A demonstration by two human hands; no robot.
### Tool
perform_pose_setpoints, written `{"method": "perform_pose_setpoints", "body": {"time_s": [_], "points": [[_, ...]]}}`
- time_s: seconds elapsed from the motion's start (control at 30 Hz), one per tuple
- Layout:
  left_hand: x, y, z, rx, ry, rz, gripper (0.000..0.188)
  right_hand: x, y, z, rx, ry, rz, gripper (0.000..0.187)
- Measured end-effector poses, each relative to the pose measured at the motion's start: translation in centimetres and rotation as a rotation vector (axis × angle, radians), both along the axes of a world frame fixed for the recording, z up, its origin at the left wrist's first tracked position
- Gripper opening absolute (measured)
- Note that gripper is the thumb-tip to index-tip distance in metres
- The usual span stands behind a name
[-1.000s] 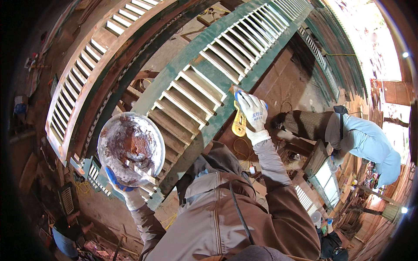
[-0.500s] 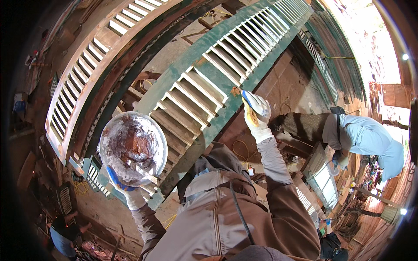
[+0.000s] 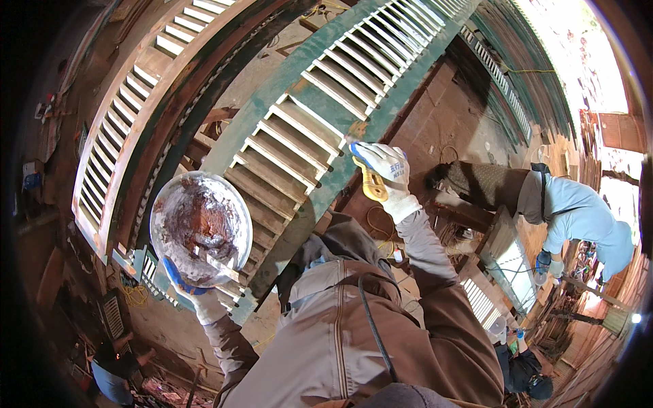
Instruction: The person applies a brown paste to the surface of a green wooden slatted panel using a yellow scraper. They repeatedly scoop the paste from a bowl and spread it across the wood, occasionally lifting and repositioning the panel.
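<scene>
My left hand (image 3: pixel 197 292), in a white glove with blue, grips the near rim of a round metal bowl (image 3: pixel 162 231). Reddish-brown paste (image 3: pixel 214 221) coats the inside of the bowl, and a flat stick-like piece (image 3: pixel 230 270) lies across its near rim. In my gloved right hand (image 3: pixel 389 166) is a yellow-handled putty knife (image 3: pixel 373 185), its tip at the edge of a green louvered shutter panel (image 3: pixel 326 187). Beside that tip, a brown smear (image 3: pixel 357 128) marks the green frame. Fingers hide most of the knife's blade.
A second louvered panel (image 3: pixel 95 153), bare wood, stands at the left. More green panels (image 3: pixel 524 75) lean at the far right. A person in light blue (image 3: pixel 578 211) bends over at the right; another person (image 3: pixel 524 367) is at the lower right, a third (image 3: pixel 112 374) at lower left.
My right hand has moved toward me and left along the shutter frame; a brown smear now shows where the tip was. The bowl has shifted slightly left in view.
</scene>
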State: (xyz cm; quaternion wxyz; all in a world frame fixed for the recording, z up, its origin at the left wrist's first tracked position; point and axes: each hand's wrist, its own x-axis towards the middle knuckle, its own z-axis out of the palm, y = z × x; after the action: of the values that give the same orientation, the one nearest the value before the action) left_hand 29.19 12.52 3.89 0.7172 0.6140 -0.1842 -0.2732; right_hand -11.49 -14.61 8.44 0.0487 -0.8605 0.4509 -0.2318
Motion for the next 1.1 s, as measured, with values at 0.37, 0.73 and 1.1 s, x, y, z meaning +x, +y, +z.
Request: {"method": "perform_pose_setpoints", "body": {"time_s": [0.37, 0.73, 1.1], "points": [[0.0, 0.0, 0.5, 0.005, 0.093, 0.005, 0.066, 0.1, -0.4, 0.9, 0.024, -0.027, -0.044, 0.023], [-2.0, -2.8, 4.5, 0.099, 0.111, 0.015, 0.065, -0.4, 2.1, 2.1, 0.356, -0.305, -0.205, 0.020], [-8.3, -11.8, 5.5, 0.084, -0.154, -0.111, 0.059, -14.5, 6.9, -1.4, 0.578, -1.469, -0.721, 0.035]]}}
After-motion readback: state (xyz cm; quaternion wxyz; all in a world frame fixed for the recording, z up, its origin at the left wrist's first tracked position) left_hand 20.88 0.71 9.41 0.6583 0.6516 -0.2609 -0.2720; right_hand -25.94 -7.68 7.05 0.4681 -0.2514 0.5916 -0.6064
